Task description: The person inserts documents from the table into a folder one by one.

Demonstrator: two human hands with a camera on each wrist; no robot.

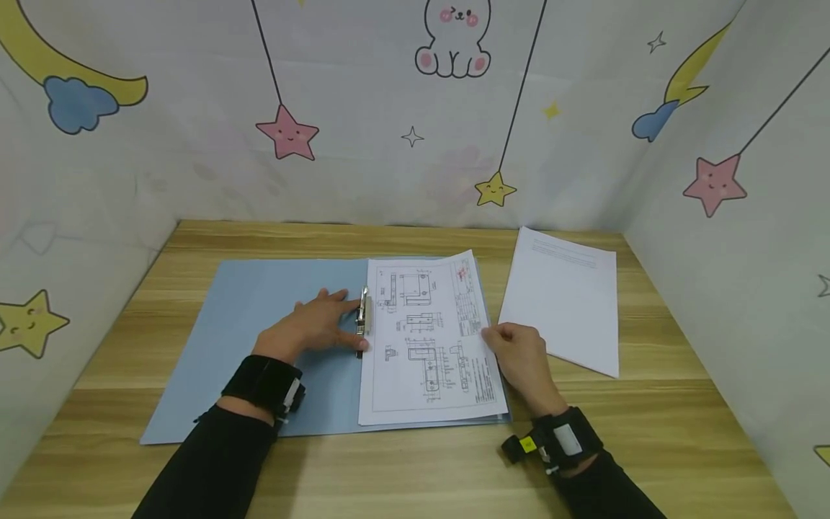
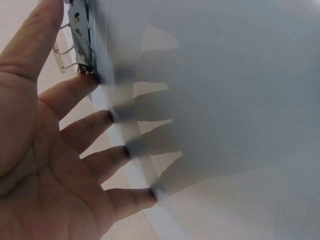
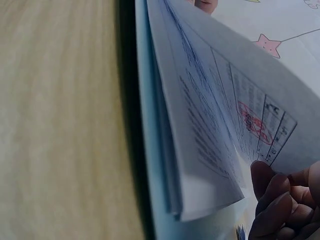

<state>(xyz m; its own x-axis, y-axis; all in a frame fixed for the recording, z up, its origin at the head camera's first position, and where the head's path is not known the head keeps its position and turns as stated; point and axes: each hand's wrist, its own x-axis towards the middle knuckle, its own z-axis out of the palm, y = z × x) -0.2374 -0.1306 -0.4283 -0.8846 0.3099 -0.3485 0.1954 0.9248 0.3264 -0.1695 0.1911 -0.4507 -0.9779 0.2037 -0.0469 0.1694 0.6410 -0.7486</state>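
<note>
A light blue ring folder (image 1: 292,288) lies opened flat on the table. Printed technical drawing sheets (image 1: 421,324) rest on its right side, against the metal binder clip (image 1: 362,321) near the fold. My left hand (image 1: 311,324) has its fingers spread, the thumb and a finger touching the clip's ends. In the left wrist view, straight fingertips meet the folder's smooth surface beside the metal clip (image 2: 79,37). My right hand (image 1: 521,353) pinches the right edge of the drawings. The right wrist view shows curled fingers (image 3: 272,192) at the lifted, bowed sheet (image 3: 240,110), which bears a red stamp.
A stack of white paper (image 1: 564,303) with a few printed lines lies right of the folder. Behind the wooden table (image 1: 389,476) stands a white curtain (image 1: 363,86) with cartoon stars, and it also closes both sides.
</note>
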